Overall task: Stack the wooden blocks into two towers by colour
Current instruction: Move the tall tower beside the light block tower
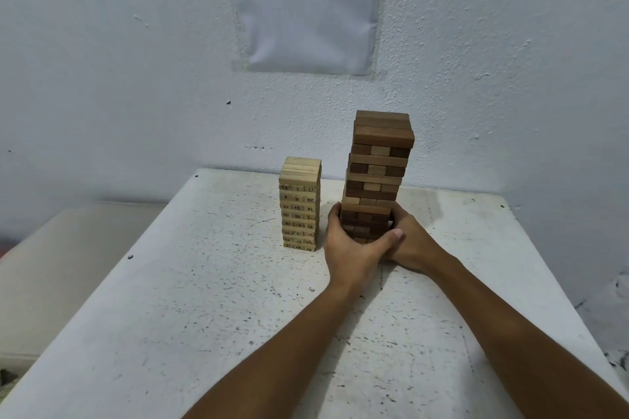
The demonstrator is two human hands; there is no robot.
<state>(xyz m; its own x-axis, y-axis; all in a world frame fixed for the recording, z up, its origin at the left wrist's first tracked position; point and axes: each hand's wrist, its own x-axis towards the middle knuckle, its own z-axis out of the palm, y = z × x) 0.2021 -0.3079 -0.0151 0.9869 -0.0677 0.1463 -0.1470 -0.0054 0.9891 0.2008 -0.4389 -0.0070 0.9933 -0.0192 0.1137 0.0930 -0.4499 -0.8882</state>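
Two towers of wooden blocks stand near the far edge of the white table (211,282). The taller one, the dark brown tower (377,173), leans slightly with uneven layers. Left of it stands the shorter pale tower (300,204), its blocks printed with numbers. My left hand (350,248) and my right hand (413,243) wrap around the base of the brown tower from either side, with the left thumb lying across the right hand in front. The lowest brown layers are partly hidden by my fingers.
A white wall rises directly behind the table, with a printed sheet (308,7) taped above the towers. A beige surface (68,265) sits lower to the left of the table. The table's right edge drops off near the wall.
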